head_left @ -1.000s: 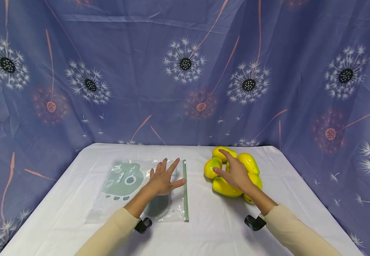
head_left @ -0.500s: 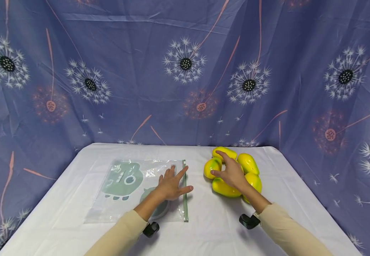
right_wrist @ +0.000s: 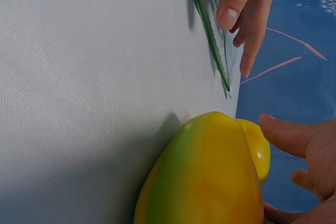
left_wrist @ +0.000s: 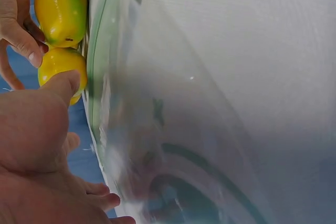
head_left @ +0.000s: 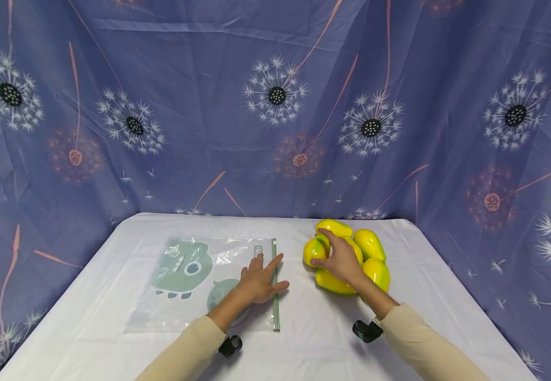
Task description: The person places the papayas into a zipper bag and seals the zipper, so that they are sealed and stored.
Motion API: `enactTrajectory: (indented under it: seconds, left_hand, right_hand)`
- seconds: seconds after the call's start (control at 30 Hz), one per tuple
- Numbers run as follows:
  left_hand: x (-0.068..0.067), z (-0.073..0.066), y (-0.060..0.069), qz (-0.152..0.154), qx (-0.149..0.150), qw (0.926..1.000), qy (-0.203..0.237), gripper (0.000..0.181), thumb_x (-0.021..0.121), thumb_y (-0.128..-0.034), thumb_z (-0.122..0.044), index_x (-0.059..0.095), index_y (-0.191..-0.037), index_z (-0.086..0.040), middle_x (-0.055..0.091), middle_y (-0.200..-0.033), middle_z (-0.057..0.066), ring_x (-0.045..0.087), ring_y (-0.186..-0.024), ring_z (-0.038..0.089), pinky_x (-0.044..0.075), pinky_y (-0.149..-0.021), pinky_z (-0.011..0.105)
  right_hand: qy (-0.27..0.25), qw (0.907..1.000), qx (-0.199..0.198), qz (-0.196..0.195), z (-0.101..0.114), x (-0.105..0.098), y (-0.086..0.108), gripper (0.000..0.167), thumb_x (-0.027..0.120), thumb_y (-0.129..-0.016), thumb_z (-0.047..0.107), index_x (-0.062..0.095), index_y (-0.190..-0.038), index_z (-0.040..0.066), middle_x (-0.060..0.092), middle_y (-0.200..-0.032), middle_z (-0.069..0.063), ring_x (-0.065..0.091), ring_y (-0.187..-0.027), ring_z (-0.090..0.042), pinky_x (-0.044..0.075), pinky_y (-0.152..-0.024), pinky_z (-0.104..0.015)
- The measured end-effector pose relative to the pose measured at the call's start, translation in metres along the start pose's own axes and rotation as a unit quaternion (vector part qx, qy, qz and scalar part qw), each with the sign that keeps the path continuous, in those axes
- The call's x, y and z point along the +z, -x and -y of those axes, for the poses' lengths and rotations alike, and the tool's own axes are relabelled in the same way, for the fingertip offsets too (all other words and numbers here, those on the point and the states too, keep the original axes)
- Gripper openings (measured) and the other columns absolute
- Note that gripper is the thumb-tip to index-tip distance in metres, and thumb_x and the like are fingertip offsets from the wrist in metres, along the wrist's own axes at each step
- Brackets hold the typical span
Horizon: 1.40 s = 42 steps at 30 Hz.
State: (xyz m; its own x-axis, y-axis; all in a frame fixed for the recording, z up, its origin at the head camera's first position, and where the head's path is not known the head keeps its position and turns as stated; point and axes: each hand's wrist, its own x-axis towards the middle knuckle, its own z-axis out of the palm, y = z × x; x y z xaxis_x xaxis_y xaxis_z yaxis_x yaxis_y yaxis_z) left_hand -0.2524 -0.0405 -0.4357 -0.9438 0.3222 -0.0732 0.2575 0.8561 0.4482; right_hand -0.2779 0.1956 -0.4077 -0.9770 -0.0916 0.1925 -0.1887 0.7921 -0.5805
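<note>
A clear plastic zip bag [head_left: 180,312] with grey-green cartoon prints lies flat on the left side of the table. Over its green zip edge [head_left: 276,317] hovers my left hand [head_left: 258,283], fingers spread and holding nothing. Several yellow-green mangoes sit in a cluster to the right. My right hand [head_left: 344,259] is above them, thumb and index finger spread about the leftmost mango [head_left: 314,252]. In the right wrist view the thumb [right_wrist: 289,135] is beside a small visible part of a mango [right_wrist: 258,148], behind a larger mango [right_wrist: 210,177]; firm contact cannot be made out.
A white cloth covers the table [head_left: 313,349]. Behind it hangs a blue curtain [head_left: 208,106] with dandelion prints. Another mango [head_left: 334,228] lies at the back of the cluster, and others [head_left: 369,244] on its right side.
My left hand has moved right and slightly nearer, from the middle of the bag to its zip edge. My right hand has shifted slightly left and lower toward the leftmost mango.
</note>
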Motion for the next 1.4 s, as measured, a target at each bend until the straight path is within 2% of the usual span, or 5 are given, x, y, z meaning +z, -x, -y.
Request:
enactTrajectory:
  seconds: [0.4, 0.83, 1.03, 1.17, 1.4]
  left_hand:
    - [0.007, 0.007, 0.005, -0.011, -0.011, 0.9998, 0.012, 0.071, 0.070, -0.0919, -0.040, 0.044, -0.154, -0.018, 0.030, -0.157, 0.034, 0.031, -0.147, 0.045, 0.026, -0.117, 0.067]
    - [0.007, 0.009, -0.001, -0.049, 0.000, 0.9968, 0.064, 0.073, 0.073, -0.0877, -0.030, 0.045, -0.150, -0.004, 0.034, -0.154, 0.035, 0.032, -0.147, 0.047, 0.031, -0.114, 0.065]
    - [0.006, 0.010, -0.003, -0.079, 0.001, 0.9942, 0.073, 0.077, 0.083, -0.0799, -0.030, 0.052, -0.145, -0.002, 0.049, -0.145, 0.032, 0.044, -0.138, 0.049, 0.038, -0.113, 0.062]
    - [0.006, 0.012, -0.003, -0.115, 0.007, 0.9910, 0.068, 0.072, 0.086, -0.0749, -0.028, 0.060, -0.137, -0.002, 0.061, -0.127, 0.024, 0.059, -0.117, 0.039, 0.047, -0.102, 0.056]
    - [0.007, 0.016, -0.006, -0.169, 0.037, 0.9825, 0.070, 0.064, 0.088, -0.0694, -0.018, 0.067, -0.127, -0.001, 0.068, -0.110, 0.018, 0.064, -0.101, 0.032, 0.051, -0.091, 0.051]
  right_hand:
    - [0.044, 0.9990, -0.014, 0.001, 0.001, 0.012, 0.000, 0.078, 0.088, -0.078, 0.027, 0.053, -0.146, 0.011, 0.062, -0.129, -0.025, 0.051, -0.125, -0.047, 0.043, -0.105, -0.061]
    - [0.097, 0.9952, -0.012, -0.001, 0.000, 0.020, -0.001, 0.072, 0.088, -0.078, 0.033, 0.059, -0.141, 0.013, 0.061, -0.126, -0.022, 0.050, -0.120, -0.046, 0.037, -0.099, -0.057]
    - [0.114, 0.9934, -0.010, -0.015, 0.000, 0.021, -0.002, 0.071, 0.089, -0.076, 0.035, 0.060, -0.138, 0.014, 0.064, -0.123, -0.023, 0.055, -0.113, -0.047, 0.037, -0.087, -0.052]
    - [0.120, 0.9923, -0.016, -0.025, 0.000, 0.023, -0.002, 0.070, 0.089, -0.075, 0.035, 0.061, -0.136, 0.014, 0.065, -0.119, -0.023, 0.057, -0.109, -0.046, 0.037, -0.085, -0.051]
    - [0.126, 0.9912, -0.021, -0.035, 0.001, 0.023, -0.003, 0.069, 0.090, -0.075, 0.035, 0.062, -0.135, 0.013, 0.066, -0.113, -0.023, 0.058, -0.105, -0.046, 0.038, -0.085, -0.051]
